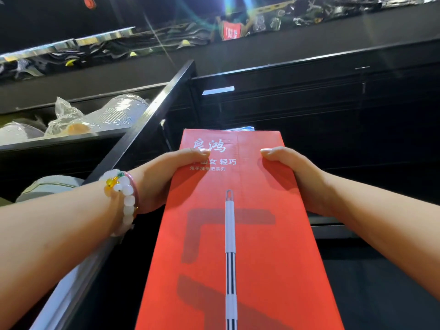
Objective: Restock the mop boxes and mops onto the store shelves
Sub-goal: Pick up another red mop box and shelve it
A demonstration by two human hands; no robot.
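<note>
A long red cardboard mop box (238, 234), printed with a white mop handle and white characters, is held up in front of dark shelving (309, 96). The left hand (164, 179) grips its left edge and the right hand (295, 177) its right edge, thumbs lying on the printed face; the other fingers are hidden behind it. On the left shelf (59, 141) lie clear plastic-wrapped goods (95, 117), contents unclear.
</note>
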